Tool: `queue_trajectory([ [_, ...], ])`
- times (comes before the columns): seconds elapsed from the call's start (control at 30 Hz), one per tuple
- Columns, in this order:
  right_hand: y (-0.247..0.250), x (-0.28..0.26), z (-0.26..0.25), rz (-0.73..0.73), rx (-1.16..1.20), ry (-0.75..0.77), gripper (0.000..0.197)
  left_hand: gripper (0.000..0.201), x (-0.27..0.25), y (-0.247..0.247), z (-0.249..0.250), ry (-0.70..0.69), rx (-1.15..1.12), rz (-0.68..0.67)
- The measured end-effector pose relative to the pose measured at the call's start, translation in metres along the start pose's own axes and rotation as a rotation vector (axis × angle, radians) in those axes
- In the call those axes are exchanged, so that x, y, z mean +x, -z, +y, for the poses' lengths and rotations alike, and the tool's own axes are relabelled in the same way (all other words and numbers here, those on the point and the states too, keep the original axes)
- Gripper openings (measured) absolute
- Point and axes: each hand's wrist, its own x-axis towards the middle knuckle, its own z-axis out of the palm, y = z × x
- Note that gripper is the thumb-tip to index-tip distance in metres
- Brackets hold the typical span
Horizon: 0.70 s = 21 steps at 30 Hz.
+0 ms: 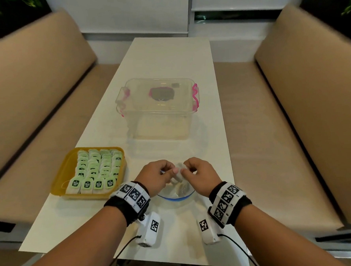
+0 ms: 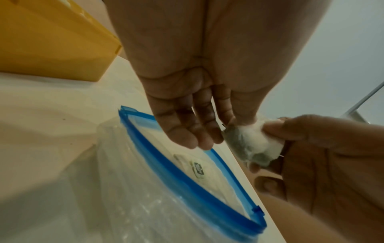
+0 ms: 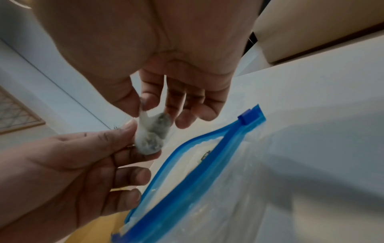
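Observation:
Both hands hold one small white tea bag (image 1: 179, 171) (image 2: 251, 143) (image 3: 149, 134) with dark leaves showing through. It hangs just above the open mouth of a clear zip bag (image 1: 176, 194) with a blue seal rim (image 2: 187, 172) (image 3: 197, 164). My left hand (image 1: 162, 172) (image 2: 232, 123) pinches one end of it with thumb and forefinger. My right hand (image 1: 191, 169) (image 3: 143, 106) pinches the other end, its remaining fingers loosely curled. Another tea bag with a dark label (image 2: 197, 167) lies inside the zip bag.
A yellow tray (image 1: 60, 181) (image 2: 51, 41) with several rows of green-labelled tea bags (image 1: 96, 170) sits left of my hands. A clear lidded box with pink latches (image 1: 158, 109) stands mid-table. Tan benches (image 1: 312, 104) flank the white table (image 1: 166, 57).

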Motion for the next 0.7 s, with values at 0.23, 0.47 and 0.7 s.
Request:
queue_trajectory([
  [0.23, 0.0, 0.005, -0.001, -0.004, 0.212, -0.044, 0.036, 0.01, -0.003, 0.001, 0.017, -0.1, -0.078, -0.005],
  [0.47, 0.001, 0.001, -0.013, -0.082, 0.436, -0.066, 0.022, 0.034, -0.003, 0.008, 0.02, -0.101, -0.013, 0.002],
  [0.7, -0.006, 0.005, -0.023, -0.105, 0.491, -0.059, 0.025, 0.027, -0.008, 0.026, 0.016, -0.119, -0.038, -0.036],
])
